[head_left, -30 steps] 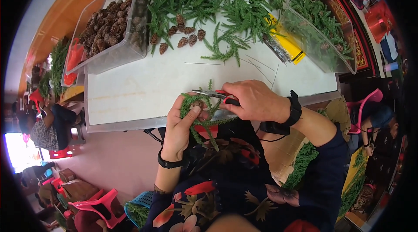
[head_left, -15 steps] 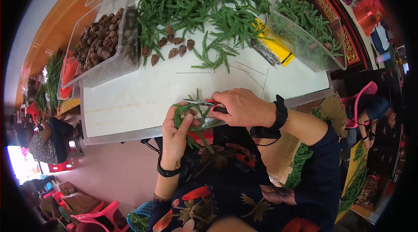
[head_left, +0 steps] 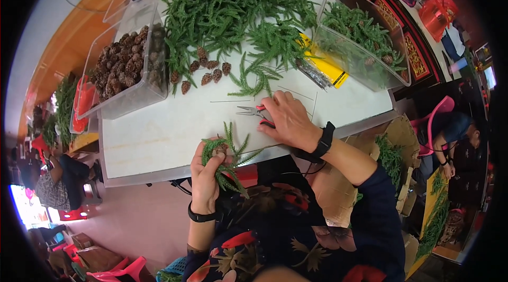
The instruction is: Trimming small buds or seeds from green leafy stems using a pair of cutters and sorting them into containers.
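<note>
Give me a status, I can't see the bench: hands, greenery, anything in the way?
Left hand gripping green sprig bundle at table edge. Right hand on red-handled pliers flat on table. Loose pine cones beyond, not blocking.

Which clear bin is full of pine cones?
The left clear bin, beside the loose greenery pile; the right clear bin holds green sprigs instead.

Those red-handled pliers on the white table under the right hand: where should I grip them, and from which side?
Grip the pliers by the red handles, coming from the right. The right hand already covers that end, and the bare metal jaws point left across the white table, toward open tabletop. The left hand holds a green sprig bundle just below, so keep clear of it.
</note>
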`<state>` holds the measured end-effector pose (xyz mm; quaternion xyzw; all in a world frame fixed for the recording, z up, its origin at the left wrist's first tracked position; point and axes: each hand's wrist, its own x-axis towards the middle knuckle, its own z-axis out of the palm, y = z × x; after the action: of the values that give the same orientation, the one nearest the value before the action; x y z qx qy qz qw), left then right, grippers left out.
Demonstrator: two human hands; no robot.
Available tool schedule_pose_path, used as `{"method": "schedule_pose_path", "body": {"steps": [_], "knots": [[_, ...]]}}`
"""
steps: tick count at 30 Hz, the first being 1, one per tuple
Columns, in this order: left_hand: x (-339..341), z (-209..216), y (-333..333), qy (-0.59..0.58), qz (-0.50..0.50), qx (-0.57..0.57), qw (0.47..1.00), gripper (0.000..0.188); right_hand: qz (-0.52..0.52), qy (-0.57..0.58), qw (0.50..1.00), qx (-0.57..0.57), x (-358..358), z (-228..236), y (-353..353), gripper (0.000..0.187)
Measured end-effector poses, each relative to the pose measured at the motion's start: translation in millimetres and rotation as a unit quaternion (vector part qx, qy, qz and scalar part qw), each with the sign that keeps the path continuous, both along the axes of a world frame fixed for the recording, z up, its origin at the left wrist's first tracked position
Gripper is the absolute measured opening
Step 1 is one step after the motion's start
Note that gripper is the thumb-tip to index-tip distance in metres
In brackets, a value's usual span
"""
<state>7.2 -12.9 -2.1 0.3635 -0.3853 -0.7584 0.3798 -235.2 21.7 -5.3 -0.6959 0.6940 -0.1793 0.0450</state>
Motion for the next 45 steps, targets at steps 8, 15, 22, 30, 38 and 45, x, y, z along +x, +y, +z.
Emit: {"method": "schedule_pose_path", "body": {"steps": [8,15,22,30,38,45], "knots": [[-6,2,10,0.018,-0.021,0.008,1.0,0.032,0.008,-0.02,0.999,-0.04,3,-13,-6,0.05],[-6,1,24,0.041,-0.044,-0.005,0.998,0.035,-0.012,0.004,0.996,-0.09,7,-4,3,0.046],[-10,-3,42,0.023,-0.04,-0.049,0.998,0.035,0.072,-0.464,0.877,0.102,37,13,49,0.026],[1,1,64,-0.034,-0.126,-0.087,0.988,0.036,0.091,-0.574,0.788,0.201,48,10,78,0.024],[8,1,74,0.003,-0.04,-0.165,0.985,0.038,0.028,-0.568,0.806,0.164,29,42,92,0.021],[17,5,70,-0.008,-0.082,-0.167,0.983,0.038,-0.125,-0.57,0.766,-0.269,-102,122,62,0.03]]}}
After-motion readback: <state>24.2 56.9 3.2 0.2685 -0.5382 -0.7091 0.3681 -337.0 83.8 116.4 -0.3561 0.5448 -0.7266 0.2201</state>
